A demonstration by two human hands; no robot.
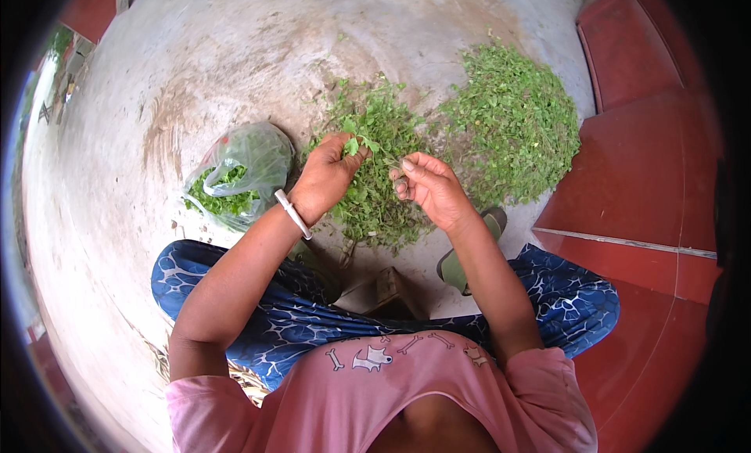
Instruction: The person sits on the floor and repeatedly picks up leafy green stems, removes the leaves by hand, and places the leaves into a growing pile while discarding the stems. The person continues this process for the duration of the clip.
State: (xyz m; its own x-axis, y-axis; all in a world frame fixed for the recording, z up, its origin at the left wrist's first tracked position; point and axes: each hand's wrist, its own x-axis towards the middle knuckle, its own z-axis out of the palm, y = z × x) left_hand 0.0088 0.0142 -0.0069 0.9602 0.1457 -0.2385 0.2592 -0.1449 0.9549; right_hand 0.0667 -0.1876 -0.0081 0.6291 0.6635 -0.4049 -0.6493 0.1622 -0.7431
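Left hand (325, 179) grip pinches a leafy sprig (358, 145) over the near herb pile (375, 171). Right hand (430, 188) fingers curled; I can't tell what they hold. Plastic bag (238, 171) left, contents blurred.

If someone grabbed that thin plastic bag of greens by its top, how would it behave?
The plastic bag would probably sag and crumple, since its film looks thin and creased. It likely weighs little: only loose leaves show inside. Its open mouth might spill some onto the concrete floor.
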